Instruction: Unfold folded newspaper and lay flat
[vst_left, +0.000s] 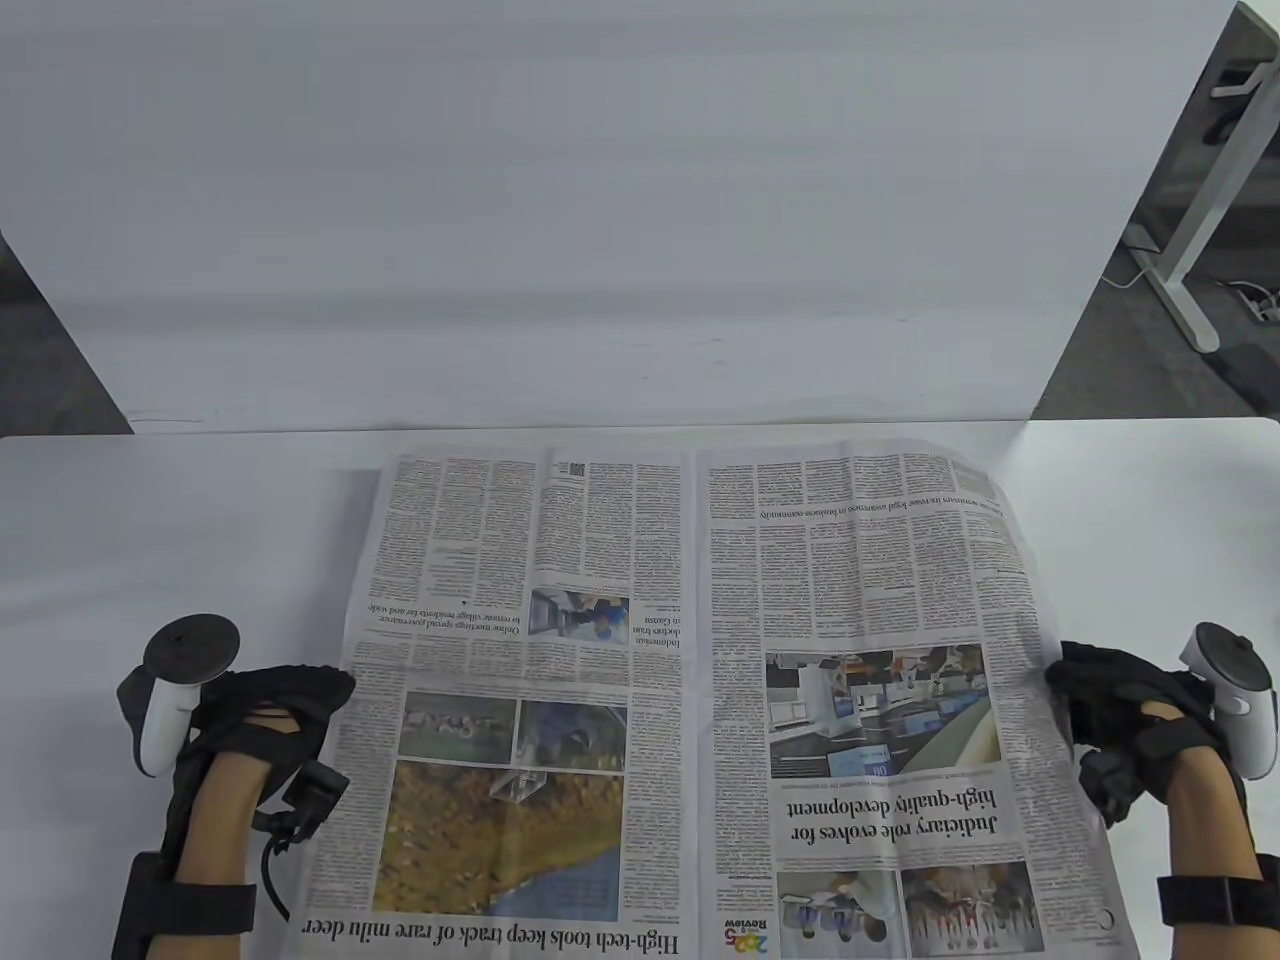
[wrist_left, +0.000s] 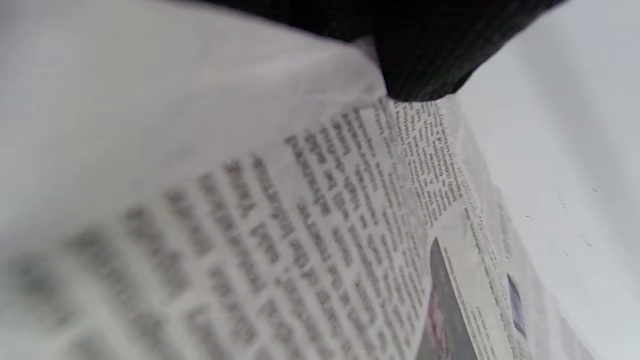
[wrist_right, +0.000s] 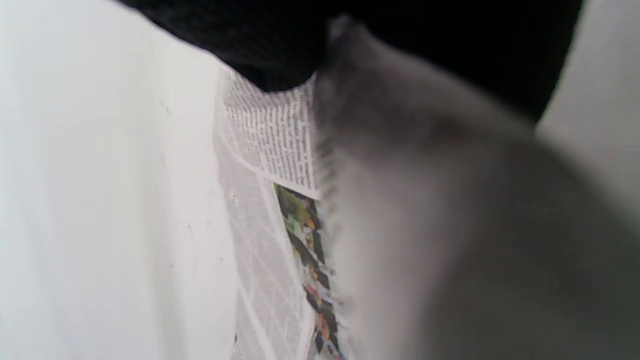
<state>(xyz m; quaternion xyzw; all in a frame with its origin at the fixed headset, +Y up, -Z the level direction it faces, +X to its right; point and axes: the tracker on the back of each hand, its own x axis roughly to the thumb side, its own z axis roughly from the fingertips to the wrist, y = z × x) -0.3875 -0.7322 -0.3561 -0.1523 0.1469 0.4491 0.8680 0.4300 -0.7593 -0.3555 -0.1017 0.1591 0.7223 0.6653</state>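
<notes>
The newspaper (vst_left: 700, 690) lies opened as a two-page spread on the white table (vst_left: 150, 520), with its centre crease running from far to near. My left hand (vst_left: 300, 700) grips the left edge of the paper. My right hand (vst_left: 1085, 690) grips the right edge. In the left wrist view a gloved finger (wrist_left: 425, 65) sits on the edge of the printed page (wrist_left: 310, 225), which is slightly raised. In the right wrist view the glove (wrist_right: 260, 50) holds the page edge (wrist_right: 272, 135), with a blurred lifted sheet close to the lens.
A white panel (vst_left: 600, 200) stands behind the table's far edge. A desk leg (vst_left: 1190, 250) and cables show at the far right, off the table. The paper's near edge reaches the bottom of the table view.
</notes>
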